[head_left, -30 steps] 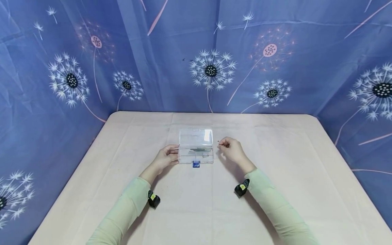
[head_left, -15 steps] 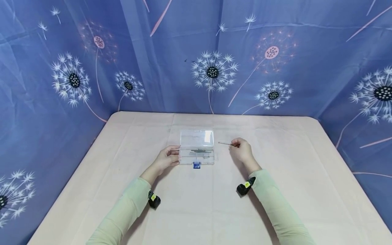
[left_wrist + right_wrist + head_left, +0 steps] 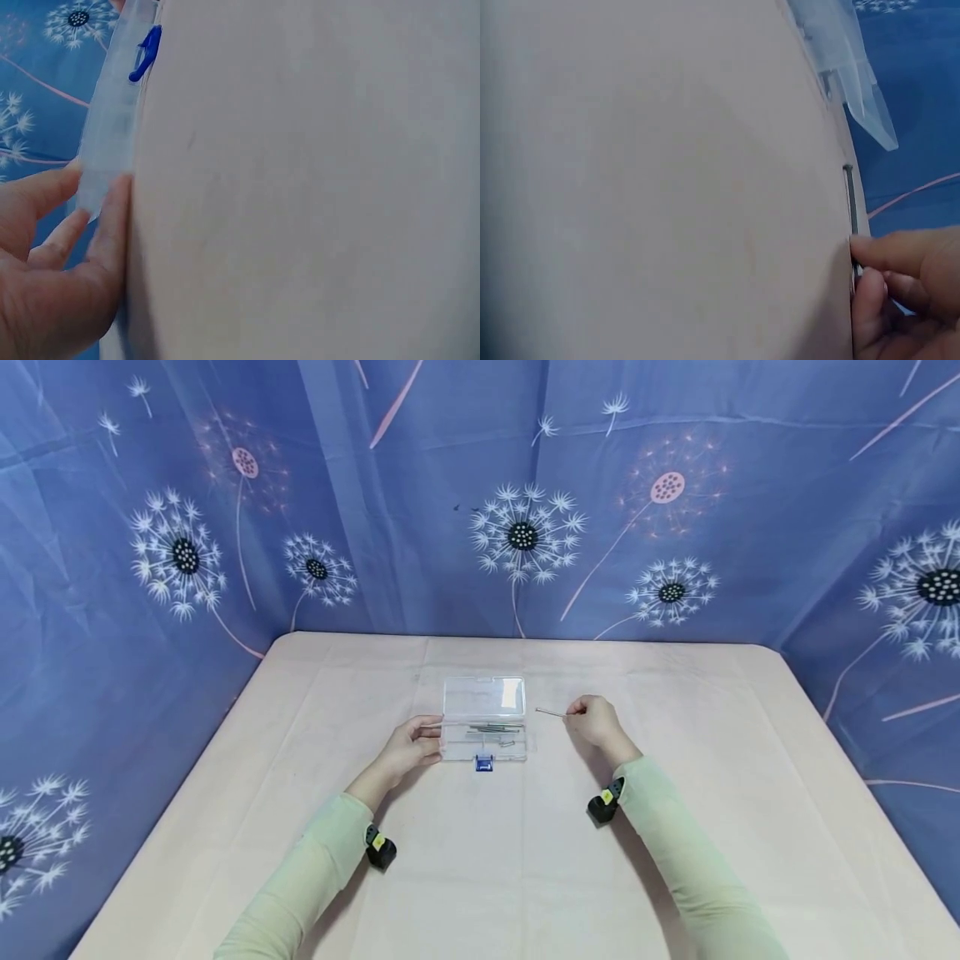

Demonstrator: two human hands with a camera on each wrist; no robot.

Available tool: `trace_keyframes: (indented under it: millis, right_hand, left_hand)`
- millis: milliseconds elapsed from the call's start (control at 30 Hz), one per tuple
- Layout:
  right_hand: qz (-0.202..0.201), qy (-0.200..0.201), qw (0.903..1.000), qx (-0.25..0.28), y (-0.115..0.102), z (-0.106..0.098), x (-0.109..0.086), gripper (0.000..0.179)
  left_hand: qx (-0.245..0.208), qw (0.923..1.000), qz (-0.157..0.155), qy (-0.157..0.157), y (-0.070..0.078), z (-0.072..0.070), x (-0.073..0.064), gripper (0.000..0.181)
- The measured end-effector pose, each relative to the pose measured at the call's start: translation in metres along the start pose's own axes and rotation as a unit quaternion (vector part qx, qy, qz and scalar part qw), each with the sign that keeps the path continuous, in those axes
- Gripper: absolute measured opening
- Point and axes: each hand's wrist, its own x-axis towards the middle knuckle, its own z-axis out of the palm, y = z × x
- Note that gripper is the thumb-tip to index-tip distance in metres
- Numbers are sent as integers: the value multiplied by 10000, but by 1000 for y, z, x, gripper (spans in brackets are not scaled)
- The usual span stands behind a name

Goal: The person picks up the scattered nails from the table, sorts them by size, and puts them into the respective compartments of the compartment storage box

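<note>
A clear plastic box (image 3: 463,750) lies on the table with its lid (image 3: 480,697) raised at the back and a blue latch (image 3: 484,763) at the front. Several thin metal nails (image 3: 495,728) lie in its rear part, and a shorter metal piece (image 3: 507,743) sits nearer the front. My left hand (image 3: 408,747) holds the box's left end between thumb and fingers, as the left wrist view also shows. To the right of the box, my right hand (image 3: 596,722) pinches a long thin nail (image 3: 550,712), its head pointing left toward the box. In the right wrist view the nail (image 3: 853,199) is close to the tabletop.
The table (image 3: 450,877) has a pale pink cover. Blue cloth (image 3: 420,568) with dandelion prints hangs behind it and along both sides. Each wrist carries a small black camera, one of them the left camera (image 3: 381,852).
My right hand has moved right, away from the box, and more of the nail's length now shows. The left hand stays at the box.
</note>
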Motion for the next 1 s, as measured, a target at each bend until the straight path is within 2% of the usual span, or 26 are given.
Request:
trace_keyframes:
  millis: [67, 100, 200, 300, 367, 467, 667, 1000]
  right_hand:
    - [-77, -160, 9998, -54, 0, -3, 2, 10]
    - [-141, -235, 9996, -108, 0, -4, 3, 11]
    - [-350, -444, 9978, -335, 0, -7, 5, 13]
    - [-588, -613, 9945, -612, -2, -9, 5, 15]
    - [-685, -707, 9924, -736, -3, -10, 4, 15]
    - [-808, -790, 9901, -836, -4, -11, 2, 15]
    - [-857, -871, 9894, -787, -4, -12, -3, 13]
    - [-777, -571, 9939, -542, -1, -10, -11, 10]
  left_hand:
    - [-46, 9999, 154, 3, -1, 0, 0, 47]
    - [-144, 9993, 349, -58, -3, -2, 0, 46]
    - [-179, 9986, 506, -29, -5, -2, 0, 44]
    - [-95, 9993, 354, 67, -2, -1, 1, 44]
    - [59, 9998, 91, 191, 1, 2, 2, 45]
    - [146, 9996, -51, 237, 5, 3, 2, 46]
    - [99, 9997, -42, 197, 5, 2, 0, 47]
    - [85, 9997, -69, 224, 0, 3, -2, 47]
